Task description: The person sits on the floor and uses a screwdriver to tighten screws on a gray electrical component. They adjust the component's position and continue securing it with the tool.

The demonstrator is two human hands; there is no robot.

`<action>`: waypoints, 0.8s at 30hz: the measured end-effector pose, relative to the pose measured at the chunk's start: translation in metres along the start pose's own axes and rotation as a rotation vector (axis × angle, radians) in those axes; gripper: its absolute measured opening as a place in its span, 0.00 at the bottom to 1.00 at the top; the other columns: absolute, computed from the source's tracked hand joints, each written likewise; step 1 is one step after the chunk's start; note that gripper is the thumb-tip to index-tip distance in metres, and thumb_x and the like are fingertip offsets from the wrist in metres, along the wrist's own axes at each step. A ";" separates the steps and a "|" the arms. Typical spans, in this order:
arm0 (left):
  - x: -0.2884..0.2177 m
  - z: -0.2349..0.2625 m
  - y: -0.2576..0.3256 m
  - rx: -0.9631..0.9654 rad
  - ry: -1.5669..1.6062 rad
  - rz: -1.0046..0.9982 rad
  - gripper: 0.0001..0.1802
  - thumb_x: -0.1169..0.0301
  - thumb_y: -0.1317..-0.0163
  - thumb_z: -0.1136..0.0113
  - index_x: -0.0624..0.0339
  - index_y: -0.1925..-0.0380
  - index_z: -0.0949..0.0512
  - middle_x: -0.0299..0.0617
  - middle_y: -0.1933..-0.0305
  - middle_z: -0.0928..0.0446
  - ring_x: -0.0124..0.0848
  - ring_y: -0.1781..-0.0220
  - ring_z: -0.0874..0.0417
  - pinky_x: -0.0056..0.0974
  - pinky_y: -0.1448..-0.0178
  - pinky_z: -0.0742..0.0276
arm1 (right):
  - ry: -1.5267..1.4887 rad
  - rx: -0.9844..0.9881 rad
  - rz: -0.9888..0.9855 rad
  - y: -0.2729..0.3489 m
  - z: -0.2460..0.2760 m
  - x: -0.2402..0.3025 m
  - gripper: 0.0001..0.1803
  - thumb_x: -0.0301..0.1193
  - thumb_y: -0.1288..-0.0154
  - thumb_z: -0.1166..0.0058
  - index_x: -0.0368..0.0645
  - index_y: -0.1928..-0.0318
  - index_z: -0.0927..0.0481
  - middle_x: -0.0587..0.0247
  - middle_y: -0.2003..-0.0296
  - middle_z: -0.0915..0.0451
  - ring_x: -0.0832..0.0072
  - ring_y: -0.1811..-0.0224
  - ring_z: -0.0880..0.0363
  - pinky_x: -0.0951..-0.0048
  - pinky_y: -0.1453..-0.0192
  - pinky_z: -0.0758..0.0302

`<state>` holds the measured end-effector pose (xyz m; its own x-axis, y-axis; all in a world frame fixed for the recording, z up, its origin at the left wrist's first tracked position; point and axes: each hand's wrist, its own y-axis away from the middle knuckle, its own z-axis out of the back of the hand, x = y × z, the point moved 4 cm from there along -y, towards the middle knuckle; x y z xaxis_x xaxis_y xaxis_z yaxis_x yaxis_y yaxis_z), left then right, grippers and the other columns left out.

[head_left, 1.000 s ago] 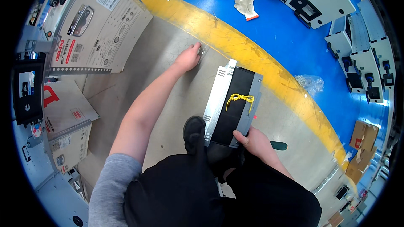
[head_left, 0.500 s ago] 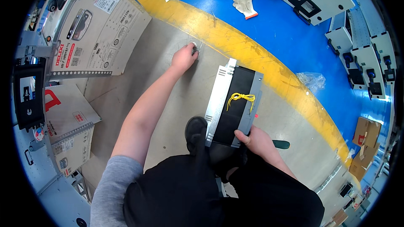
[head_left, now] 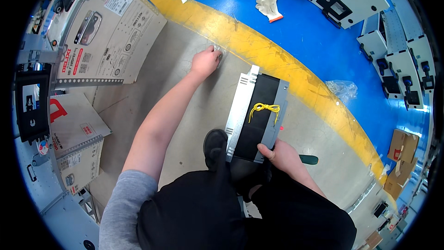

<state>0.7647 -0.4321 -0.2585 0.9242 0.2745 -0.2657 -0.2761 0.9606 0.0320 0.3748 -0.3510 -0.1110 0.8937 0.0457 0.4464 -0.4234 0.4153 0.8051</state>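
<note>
My left hand (head_left: 206, 62) reaches out over the grey floor. Its fingers close at a small, shiny clump, perhaps a clear plastic bag (head_left: 218, 55), mostly hidden by the hand. My right hand (head_left: 284, 156) grips the near right corner of a metal drawer unit (head_left: 252, 111), thumb on top. The unit has a bright silver side, a black middle and a grey edge. A yellow cord (head_left: 263, 107) tied in a bow lies across the black part. Beside my right wrist a dark green handle (head_left: 309, 159) shows, partly hidden.
Large printed cardboard boxes (head_left: 111, 32) stand at the left. A yellow floor stripe (head_left: 277, 51) borders blue flooring, where a white glove (head_left: 268, 5), a clear plastic bag (head_left: 342, 90) and small loose parts lie. Grey cabinets with black handles (head_left: 391, 71) and brown cartons (head_left: 402, 157) are at the right.
My left hand has shifted slightly right, and its fingers have closed further round the small shiny clump. My right hand and the metal drawer unit have stayed in place.
</note>
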 end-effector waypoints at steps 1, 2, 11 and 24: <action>0.002 -0.002 -0.001 0.006 -0.009 -0.003 0.11 0.66 0.35 0.41 0.44 0.55 0.13 0.38 0.56 0.20 0.42 0.58 0.14 0.48 0.56 0.16 | 0.004 -0.001 0.002 0.000 0.000 0.000 0.50 0.75 0.36 0.53 0.39 0.37 0.23 0.45 0.54 0.13 0.48 0.47 0.15 0.55 0.43 0.20; 0.004 -0.004 -0.002 0.013 -0.019 -0.006 0.11 0.66 0.35 0.41 0.44 0.56 0.12 0.38 0.56 0.20 0.42 0.58 0.14 0.48 0.56 0.15 | 0.009 -0.002 0.005 0.000 0.000 0.000 0.50 0.75 0.36 0.53 0.39 0.37 0.23 0.45 0.53 0.13 0.48 0.47 0.15 0.55 0.43 0.20; -0.010 0.000 -0.009 0.083 -0.145 -0.181 0.09 0.63 0.34 0.42 0.52 0.68 0.16 0.39 0.60 0.21 0.40 0.58 0.13 0.48 0.57 0.15 | 0.030 -0.004 -0.004 -0.001 -0.001 -0.005 0.51 0.75 0.36 0.54 0.39 0.36 0.24 0.44 0.53 0.13 0.48 0.47 0.15 0.54 0.43 0.20; -0.005 0.003 -0.020 -0.094 -0.079 -0.201 0.09 0.67 0.37 0.40 0.59 0.74 0.20 0.42 0.61 0.20 0.43 0.57 0.15 0.49 0.56 0.16 | 0.019 0.001 0.011 -0.001 -0.001 0.003 0.50 0.74 0.35 0.52 0.39 0.37 0.23 0.44 0.54 0.13 0.47 0.47 0.15 0.54 0.43 0.20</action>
<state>0.7658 -0.4522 -0.2552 0.9799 0.0841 -0.1811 -0.1043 0.9890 -0.1048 0.3778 -0.3506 -0.1114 0.8918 0.0671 0.4474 -0.4329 0.4142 0.8007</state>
